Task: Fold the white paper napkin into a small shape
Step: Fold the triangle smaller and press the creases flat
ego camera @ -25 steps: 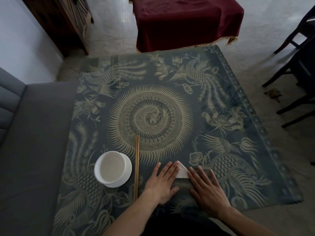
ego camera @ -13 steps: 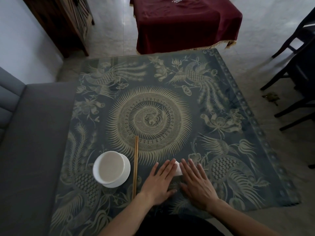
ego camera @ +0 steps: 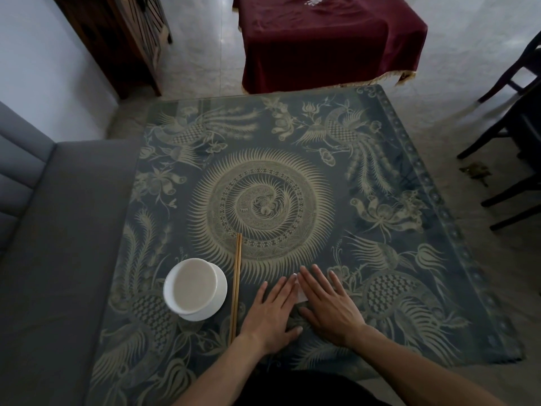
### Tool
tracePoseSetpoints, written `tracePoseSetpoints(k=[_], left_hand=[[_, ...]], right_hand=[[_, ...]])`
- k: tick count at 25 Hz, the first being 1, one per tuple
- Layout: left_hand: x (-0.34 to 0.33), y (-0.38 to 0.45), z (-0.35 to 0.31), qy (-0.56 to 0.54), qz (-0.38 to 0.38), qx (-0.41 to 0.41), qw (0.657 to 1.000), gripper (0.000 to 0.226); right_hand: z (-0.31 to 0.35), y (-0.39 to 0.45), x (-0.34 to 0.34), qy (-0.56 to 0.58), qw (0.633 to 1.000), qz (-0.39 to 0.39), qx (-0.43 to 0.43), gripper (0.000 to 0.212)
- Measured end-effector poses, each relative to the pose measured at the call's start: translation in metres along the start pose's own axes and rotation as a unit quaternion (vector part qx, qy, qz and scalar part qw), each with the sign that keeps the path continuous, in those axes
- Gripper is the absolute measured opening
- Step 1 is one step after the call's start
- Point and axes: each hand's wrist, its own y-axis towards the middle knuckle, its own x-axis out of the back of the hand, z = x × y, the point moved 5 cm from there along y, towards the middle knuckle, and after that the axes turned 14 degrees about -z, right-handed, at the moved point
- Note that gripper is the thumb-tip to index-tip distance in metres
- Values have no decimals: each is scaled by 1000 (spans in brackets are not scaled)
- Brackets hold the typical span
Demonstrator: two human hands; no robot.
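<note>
Both hands lie flat, palms down, near edge of the patterned tablecloth (ego camera: 292, 136), fingers spread & pointing to the far side. Left hand (ego camera: 270, 312) and right hand (ego camera: 329, 303) sit side by side, index fingers almost touching, w/ the white paper napkin (ego camera: 301, 295) nearly all hidden beneath them; only a small white sliver shows in the gap btwn them, plus a tiny tip at the far end of that gap. Nothing pinched, just pressed down, probably to flatten a crease so the fold holds. How many folds are in, can't tell, too much is covered. To the left, a pair of wooden chopsticks (ego camera: 236, 285) runs near-to-far just beside the left hand, not touching it; further left a white bowl (ego camera: 194, 288) stands on a white saucer, apart from the work, likely parked there so the folding spot stays free.
</note>
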Motion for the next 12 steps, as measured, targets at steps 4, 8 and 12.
tracePoseSetpoints(k=[4,8,12], left_hand=[[1,3,0,15,30,0,999,91],[1,-3,-2,13,32,7,999,87],[-3,-31,6,31,20,-2,999,78]], right_hand=[[2,12,-19,16,999,44,-7,76],[-1,9,-34,17,998,65,-22,76],[-2,10,-36,27,998,54,-20,79]])
